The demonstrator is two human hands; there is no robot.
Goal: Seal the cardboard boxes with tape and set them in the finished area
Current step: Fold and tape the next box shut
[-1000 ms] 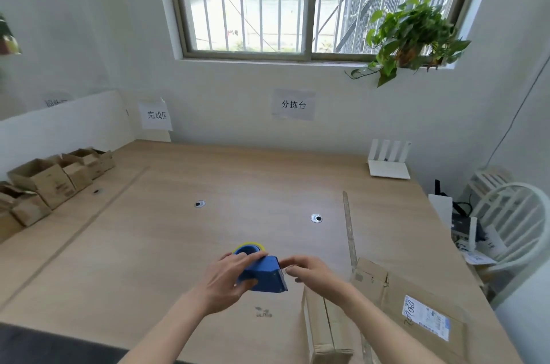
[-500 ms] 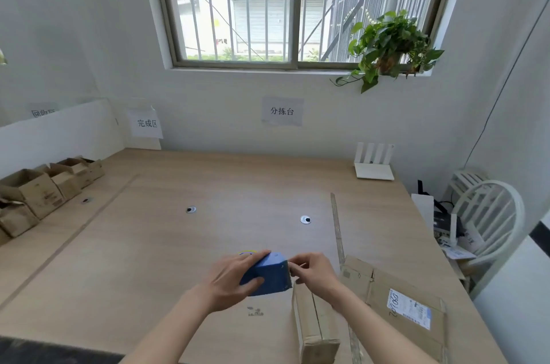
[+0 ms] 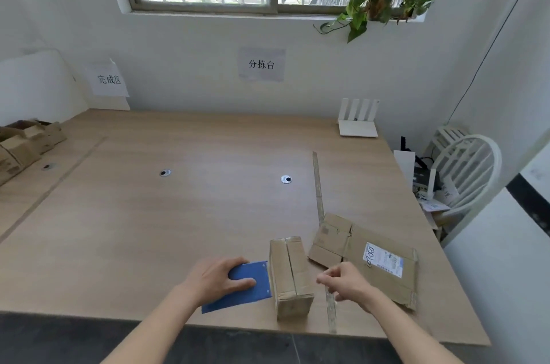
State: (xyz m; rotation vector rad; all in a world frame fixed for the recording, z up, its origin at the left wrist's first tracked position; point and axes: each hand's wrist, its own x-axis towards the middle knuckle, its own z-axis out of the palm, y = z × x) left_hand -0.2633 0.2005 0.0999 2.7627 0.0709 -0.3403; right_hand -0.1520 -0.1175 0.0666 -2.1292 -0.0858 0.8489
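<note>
A small cardboard box [image 3: 293, 274] stands near the table's front edge, its top flaps closed along a middle seam. My left hand [image 3: 217, 280] grips a blue tape dispenser [image 3: 248, 293], held against the box's left side. On the other side of the box, my right hand [image 3: 348, 286] hovers with thumb and fingertips pinched together, as on the end of clear tape drawn across the box. The tape itself is too faint to make out.
A flattened cardboard box [image 3: 366, 256] with a label lies right of the box. A long metal ruler [image 3: 318, 185] runs from mid-table to the front edge. Several boxes [image 3: 23, 146] sit far left, near the paper sign [image 3: 108, 79]. A router [image 3: 358, 122] stands at the back right and a white chair [image 3: 467, 167] off the right edge.
Both hands held the dispenser in the air to the left of the box. Now it is lowered against the box's left side, and my right hand has moved across to the right.
</note>
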